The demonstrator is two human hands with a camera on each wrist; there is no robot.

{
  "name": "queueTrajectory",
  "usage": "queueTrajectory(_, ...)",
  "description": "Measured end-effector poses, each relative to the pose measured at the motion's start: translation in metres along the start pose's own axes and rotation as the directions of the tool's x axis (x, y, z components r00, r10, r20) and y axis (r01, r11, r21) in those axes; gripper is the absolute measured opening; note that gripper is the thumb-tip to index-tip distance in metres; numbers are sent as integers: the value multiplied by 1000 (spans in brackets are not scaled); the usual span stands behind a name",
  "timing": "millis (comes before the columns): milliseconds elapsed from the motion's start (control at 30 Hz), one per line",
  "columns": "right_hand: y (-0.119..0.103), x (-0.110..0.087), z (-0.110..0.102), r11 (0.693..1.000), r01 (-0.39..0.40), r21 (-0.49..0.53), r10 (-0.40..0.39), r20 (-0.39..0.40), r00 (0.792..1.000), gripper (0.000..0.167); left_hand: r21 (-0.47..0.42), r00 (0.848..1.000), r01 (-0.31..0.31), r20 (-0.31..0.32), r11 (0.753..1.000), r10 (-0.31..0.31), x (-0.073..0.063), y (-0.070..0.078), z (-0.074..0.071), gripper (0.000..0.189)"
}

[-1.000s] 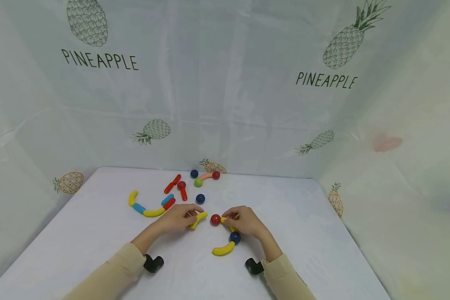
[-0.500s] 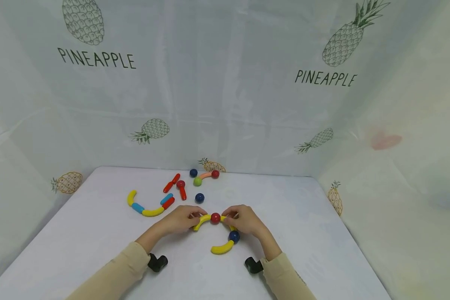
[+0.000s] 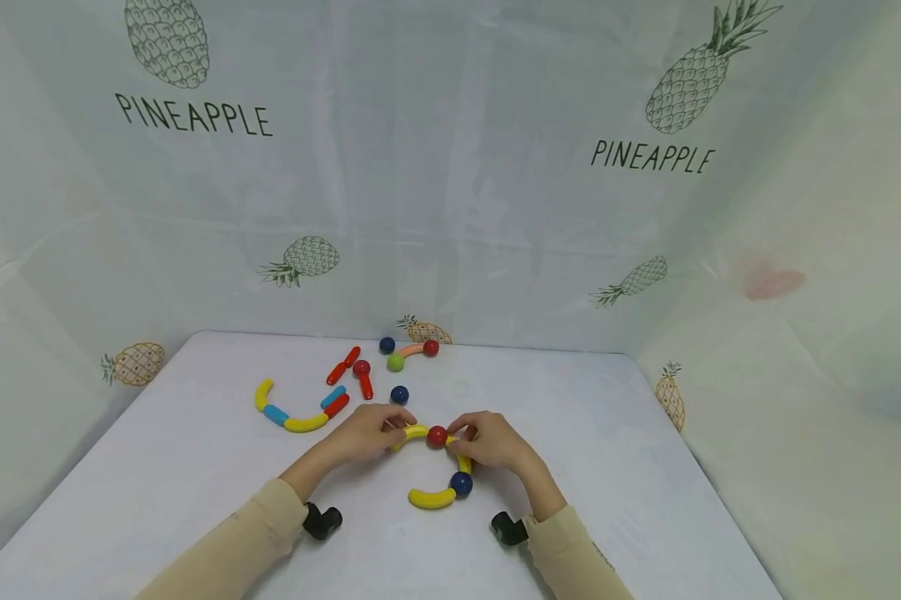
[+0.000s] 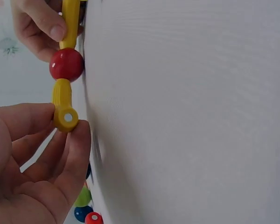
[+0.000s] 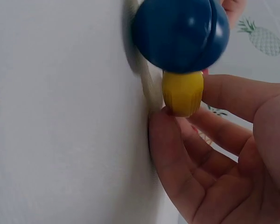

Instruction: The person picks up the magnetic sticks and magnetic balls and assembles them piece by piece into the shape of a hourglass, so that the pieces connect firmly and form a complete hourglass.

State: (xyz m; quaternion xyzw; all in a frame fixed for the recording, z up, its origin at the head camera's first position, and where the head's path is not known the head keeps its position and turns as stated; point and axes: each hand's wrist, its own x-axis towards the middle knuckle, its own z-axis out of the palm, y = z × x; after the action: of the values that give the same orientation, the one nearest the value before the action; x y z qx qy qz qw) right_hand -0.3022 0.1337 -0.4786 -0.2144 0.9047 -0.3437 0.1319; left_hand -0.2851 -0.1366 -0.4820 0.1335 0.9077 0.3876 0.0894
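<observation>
My left hand [image 3: 371, 435] pinches a curved yellow rod [image 4: 63, 95] between thumb and fingers; a round silvery spot shows on its near end. The rod's other end touches a red ball [image 3: 437, 437]. On the ball's far side, a second curved yellow rod [image 3: 463, 464] is pinched by my right hand [image 3: 493, 443]. In the right wrist view, a dark blue ball [image 5: 177, 35] sits against that rod's lower end. From this ball a third curved yellow rod [image 3: 431, 499] reaches left, its far end free. Together these pieces form an arc that gapes at the lower left.
To the left lies another arc of yellow, blue and red rods [image 3: 305, 426]. Behind my hands are a loose blue ball [image 3: 399, 395], red rods [image 3: 343, 366], a red ball on a red rod [image 3: 365, 383], and a peach rod [image 3: 412, 351] between green and red balls.
My left hand has brought its yellow rod right, against the red ball. Since then the joined arc has turned slightly, with the blue ball and lowest yellow rod swinging left.
</observation>
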Motion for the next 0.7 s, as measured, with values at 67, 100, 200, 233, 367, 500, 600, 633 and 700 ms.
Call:
queueTrajectory(67, 0, -1, -1, 1000, 5, 1, -5, 12, 1000, 27, 14, 1000, -8, -8, 1000, 8, 1, 1, 0, 23)
queueTrajectory(100, 0, -1, -1, 1000, 11, 4, -11, 14, 1000, 27, 13, 1000, -10, -6, 1000, 10, 2, 2, 0, 23)
queueTrajectory(200, 0, 0, -1, 1000, 28, 7, -28, 7, 1000, 28, 16, 999, -41, 6, 999, 41, 3, 3, 1, 24)
queueTrajectory(233, 0, 0, -1, 999, 33, 6, -33, 3, 999, 27, 15, 999, -50, 13, 999, 49, 3, 3, 1, 24)
queueTrajectory(367, -1, 1, -2, 999, 53, 3, -53, -2, 999, 27, 4, 996, -84, 30, 996, 84, 6, 3, 3, 27)
queueTrajectory(500, -1, 0, -2, 999, 49, 2, -49, -2, 999, 25, -29, 997, -80, 17, 996, 80, 8, 2, 4, 36)
queueTrajectory(600, -1, -1, -3, 999, 35, 3, -35, -6, 999, 23, -54, 997, -75, 6, 996, 76, 10, 2, 5, 37)
queueTrajectory(633, -1, -1, -3, 1000, 26, 2, -26, -5, 1000, 22, -56, 997, -78, 4, 995, 78, 11, 1, 5, 35)
queueTrajectory(700, -1, -2, -3, 1000, 25, 0, -25, -2, 1000, 21, -53, 996, -89, 7, 995, 90, 11, 1, 5, 30)
